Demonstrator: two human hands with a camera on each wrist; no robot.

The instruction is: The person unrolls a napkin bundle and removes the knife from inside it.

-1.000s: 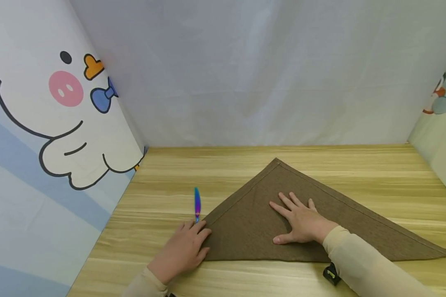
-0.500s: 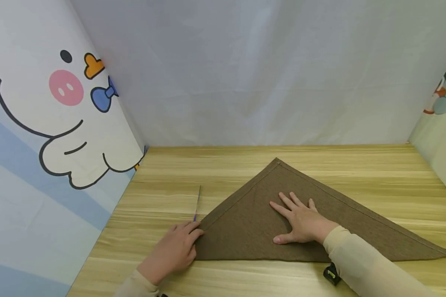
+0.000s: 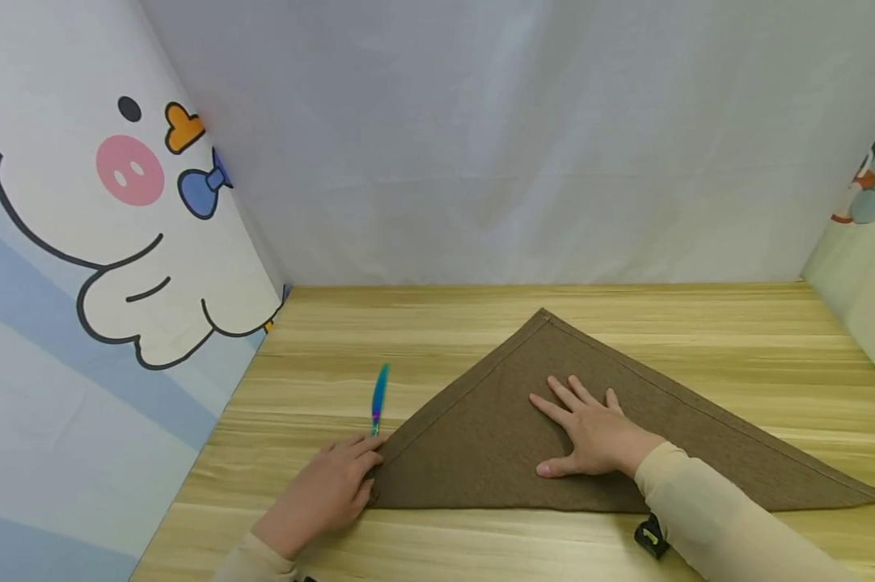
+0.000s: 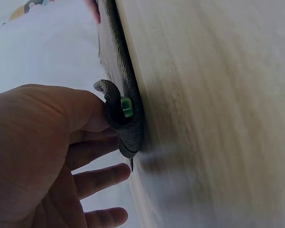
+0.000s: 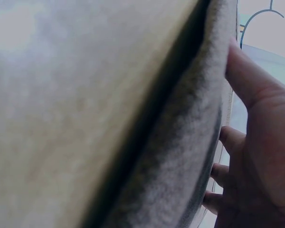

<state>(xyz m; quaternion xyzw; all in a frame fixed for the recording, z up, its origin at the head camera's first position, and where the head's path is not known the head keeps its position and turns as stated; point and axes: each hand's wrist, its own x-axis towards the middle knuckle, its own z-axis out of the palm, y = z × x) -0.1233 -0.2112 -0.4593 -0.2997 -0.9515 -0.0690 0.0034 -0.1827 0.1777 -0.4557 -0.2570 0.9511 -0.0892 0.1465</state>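
Brown woven cloth (image 3: pixel 554 420) already lies folded into a triangle on the wooden counter (image 3: pixel 408 339). Right hand (image 3: pixel 590 436) presses flat at its centre; left hand (image 3: pixel 328 489) pinches the nine-o'clock corner — further folding seems left.

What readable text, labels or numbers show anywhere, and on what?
No readable words or numbers in any view.
Black wrist device on the right sleeve: a small yellow mark, too small to read.
Left wall sheet: cartoon drawing only, no lettering.
Brown cloth, iridescent tool, wooden table: no label seen.
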